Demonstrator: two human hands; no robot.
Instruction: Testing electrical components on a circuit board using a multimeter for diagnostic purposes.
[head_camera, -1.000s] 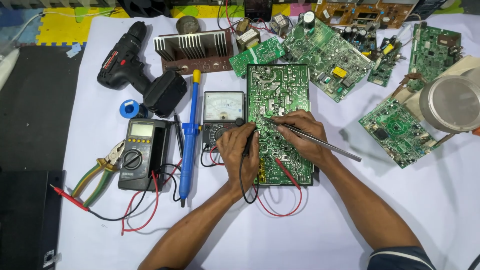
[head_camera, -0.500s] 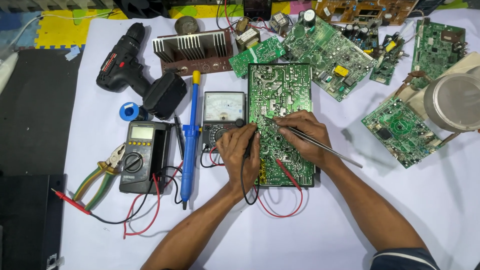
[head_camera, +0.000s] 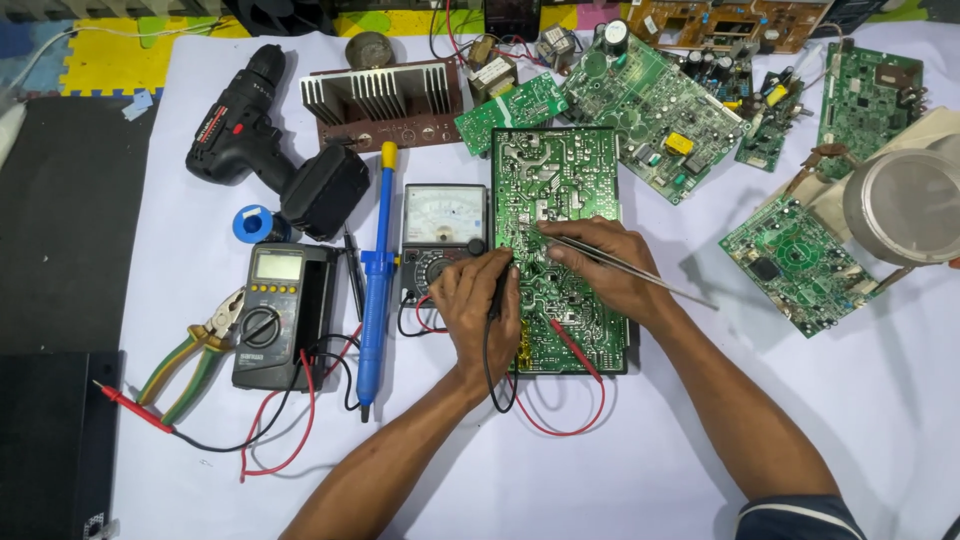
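Observation:
A green circuit board (head_camera: 560, 180) lies solder side up in the middle of the white table. My left hand (head_camera: 482, 305) rests on the board's left edge and grips a black test probe whose black lead (head_camera: 490, 385) loops down to the table. My right hand (head_camera: 598, 262) lies on the board and pinches long metal tweezers (head_camera: 650, 277), their tips touching the board near its left middle. A red probe (head_camera: 572, 345) lies on the board below my right hand. An analog meter (head_camera: 442, 232) sits just left of the board.
Left of the meter lie a blue desoldering pump (head_camera: 378, 270), a digital multimeter (head_camera: 275, 315), pliers (head_camera: 195, 350), a solder spool (head_camera: 252, 222) and a black cordless drill (head_camera: 270, 140). A heat sink (head_camera: 380, 98) and several other circuit boards (head_camera: 660, 100) crowd the back. A round metal lamp (head_camera: 905, 205) stands right.
Both hands stay on the board. The tweezers' tips have shifted slightly; the view has shifted a little.

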